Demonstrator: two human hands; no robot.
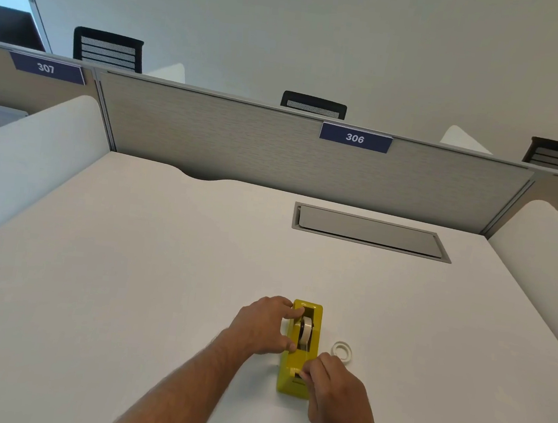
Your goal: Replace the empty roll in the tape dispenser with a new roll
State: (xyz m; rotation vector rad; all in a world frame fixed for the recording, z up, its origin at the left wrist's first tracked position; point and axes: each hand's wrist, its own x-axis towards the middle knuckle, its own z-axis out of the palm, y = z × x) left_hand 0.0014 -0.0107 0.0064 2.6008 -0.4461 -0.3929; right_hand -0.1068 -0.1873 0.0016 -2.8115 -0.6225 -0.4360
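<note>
A yellow tape dispenser (290, 381) stands on the white desk (146, 283), its cutter end toward me. A roll of tape (306, 331) sits upright in its well. My left hand (265, 327) grips the dispenser's left side, fingers at the roll end. My right hand (331, 389) pinches at the cutter end, thumb and forefinger closed on what looks like the tape's end. A white ring, a bare tape core (342, 351), lies flat on the desk just right of the dispenser, apart from both hands.
A grey cable hatch (368, 232) is set flush in the desk at the back right. A grey partition (244, 138) with a "306" label closes the far edge, and white side screens (18, 156) flank the desk. Chair backs show beyond.
</note>
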